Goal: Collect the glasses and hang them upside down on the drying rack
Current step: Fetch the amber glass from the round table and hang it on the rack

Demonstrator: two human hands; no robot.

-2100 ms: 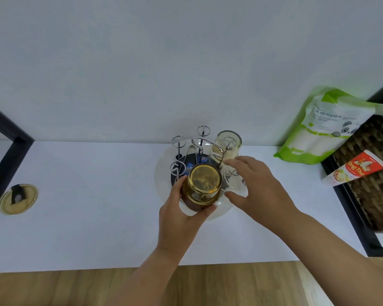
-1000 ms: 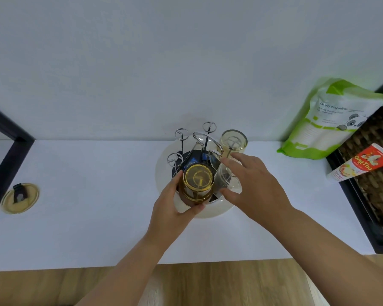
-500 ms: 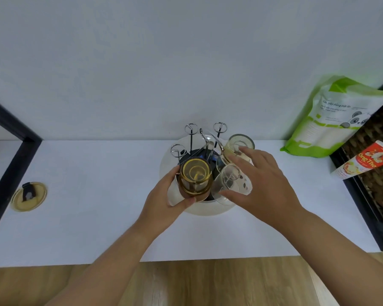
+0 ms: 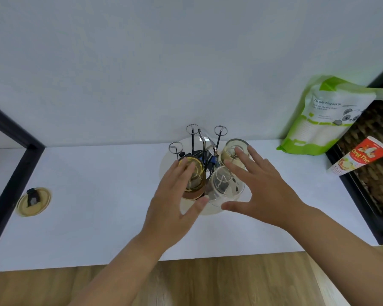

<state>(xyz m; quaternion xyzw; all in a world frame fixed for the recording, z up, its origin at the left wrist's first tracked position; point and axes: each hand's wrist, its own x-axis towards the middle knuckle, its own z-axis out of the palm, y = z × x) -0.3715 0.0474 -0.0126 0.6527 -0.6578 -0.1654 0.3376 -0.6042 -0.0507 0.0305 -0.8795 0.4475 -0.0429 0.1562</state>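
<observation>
Amber glass (image 4: pixel 194 176) sits mouth-down on the drying rack (image 4: pixel 197 142), its flat base facing up and its long axis near vertical, tipped slightly with the peg. In the head view, a clear glass (image 4: pixel 224 186) hangs inverted just beside it and leans toward the camera, and a pale yellowish glass (image 4: pixel 231 152) stands inverted behind that. Three wire loops at the back of the rack are bare. The left hand (image 4: pixel 175 204) hovers over the amber glass with fingers straight and spread, gripping nothing; the right hand (image 4: pixel 259 188) is likewise splayed beside the clear glass, holding nothing. I judge these glasses stiff, smooth, probably slippery and breakable; they are best held around the side wall near the base, not by the rim. The rack stands on a white counter (image 4: pixel 97 195).
</observation>
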